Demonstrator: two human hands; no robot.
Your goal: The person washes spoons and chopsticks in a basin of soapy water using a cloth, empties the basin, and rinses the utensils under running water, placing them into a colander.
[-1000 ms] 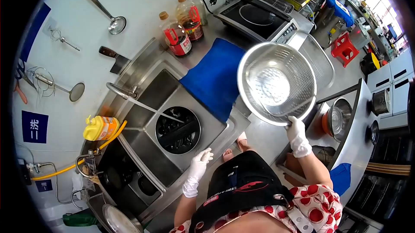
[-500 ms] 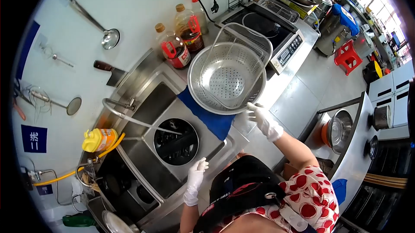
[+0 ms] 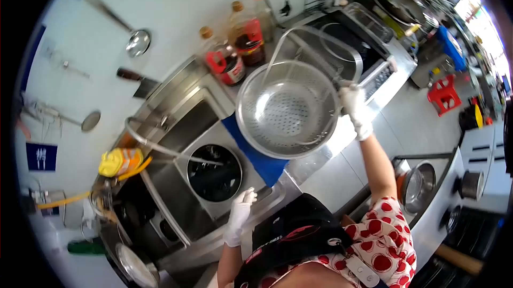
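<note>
My right hand (image 3: pixel 355 109), in a white glove, is at the right side of a wire frame (image 3: pixel 350 47), its fingers bent round the wire. This frame has a looped top and leans in a large perforated metal colander (image 3: pixel 288 141). The colander stands on the counter at the sink's right, partly over a blue cloth (image 3: pixel 259 154). My left hand (image 3: pixel 241 216), also gloved, hovers over the sink's front edge with fingers loosely apart and nothing in them. Beyond it, a round pan (image 3: pixel 215 178) of dark liquid sits in the sink area, the bent faucet (image 3: pixel 155 144) reaching over it.
Sauce bottles (image 3: pixel 227 63) stand behind the colander. An induction cooker (image 3: pixel 342 37) is at the back right. A cleaver (image 3: pixel 140 82) and a ladle (image 3: pixel 138 42) hang on the wall. A yellow bottle (image 3: pixel 120 162) stands by the left basin. A steel side table (image 3: pixel 438 197) is at right.
My right hand has moved up and right, from the colander's front rim to the wire frame. The frame has shifted right within the colander. My left hand stays near the sink edge. The view has shifted.
</note>
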